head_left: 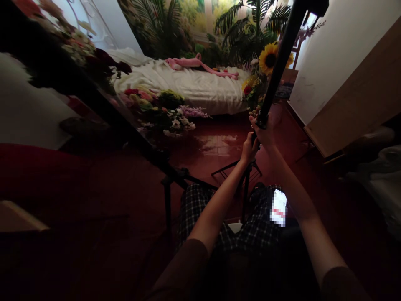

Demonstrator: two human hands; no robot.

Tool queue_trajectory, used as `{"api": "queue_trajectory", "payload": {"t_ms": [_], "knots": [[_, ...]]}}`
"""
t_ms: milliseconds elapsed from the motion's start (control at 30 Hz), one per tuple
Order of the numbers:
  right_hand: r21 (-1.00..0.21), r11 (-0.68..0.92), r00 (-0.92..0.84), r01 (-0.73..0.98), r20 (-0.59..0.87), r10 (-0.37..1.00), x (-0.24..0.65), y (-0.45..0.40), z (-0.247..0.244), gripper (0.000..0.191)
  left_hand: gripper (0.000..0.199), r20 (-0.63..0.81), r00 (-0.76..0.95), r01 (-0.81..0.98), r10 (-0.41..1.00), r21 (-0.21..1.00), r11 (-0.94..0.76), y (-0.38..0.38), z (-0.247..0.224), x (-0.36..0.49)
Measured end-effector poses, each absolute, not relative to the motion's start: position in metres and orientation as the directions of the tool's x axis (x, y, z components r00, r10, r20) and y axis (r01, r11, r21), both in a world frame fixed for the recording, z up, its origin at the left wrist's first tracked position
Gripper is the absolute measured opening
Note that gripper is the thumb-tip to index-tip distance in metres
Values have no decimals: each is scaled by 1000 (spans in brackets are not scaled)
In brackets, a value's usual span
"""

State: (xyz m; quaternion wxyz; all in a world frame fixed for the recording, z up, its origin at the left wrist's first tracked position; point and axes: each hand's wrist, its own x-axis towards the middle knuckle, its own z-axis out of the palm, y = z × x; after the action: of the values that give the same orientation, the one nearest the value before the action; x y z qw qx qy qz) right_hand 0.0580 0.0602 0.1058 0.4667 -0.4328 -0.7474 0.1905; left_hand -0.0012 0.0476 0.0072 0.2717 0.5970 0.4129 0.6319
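A black stand [275, 73] rises from folding legs on the floor and leans toward the upper right. My left hand [249, 147] is closed round its pole, just above the legs. Slightly higher, my right hand [265, 130] grips the same pole near a dark collar. A lit phone [278, 208], its screen blurred out, rests on my right thigh. My checked trousers [197, 209] show beneath my forearms.
Another black stand [119, 125] slants across the left, close to my knee. Ahead, a bed with white cloth [200, 90] bears a pink plush toy [188, 62]. Flowers [169, 108] stand before it, a sunflower [268, 59] beside it. A wooden panel [354, 92] leans right.
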Motion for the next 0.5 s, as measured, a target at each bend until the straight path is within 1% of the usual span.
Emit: {"api": "queue_trajectory", "payload": {"t_ms": [100,167,233,333,367,500], "knots": [[-723,550,-89,418,570,817,80,40,102,50,25,531,-145,151,835,846,-512,46,8,-1],[-719,549,-85,426,573,815,101,20,95,41,28,531,-144,144,835,846,-513,46,7,0],[-660,558,-85,503,604,792,121,-2,87,34,30,532,-153,143,833,846,-514,46,7,1],[-517,575,-133,634,659,740,145,-26,75,30,32,527,-176,144,831,849,-508,46,6,2],[-505,567,-140,651,654,743,150,-29,70,30,32,526,-179,142,832,850,-507,46,6,2],[-615,496,-75,613,580,811,152,-25,57,36,33,527,-179,142,830,849,-509,45,8,1]]}}
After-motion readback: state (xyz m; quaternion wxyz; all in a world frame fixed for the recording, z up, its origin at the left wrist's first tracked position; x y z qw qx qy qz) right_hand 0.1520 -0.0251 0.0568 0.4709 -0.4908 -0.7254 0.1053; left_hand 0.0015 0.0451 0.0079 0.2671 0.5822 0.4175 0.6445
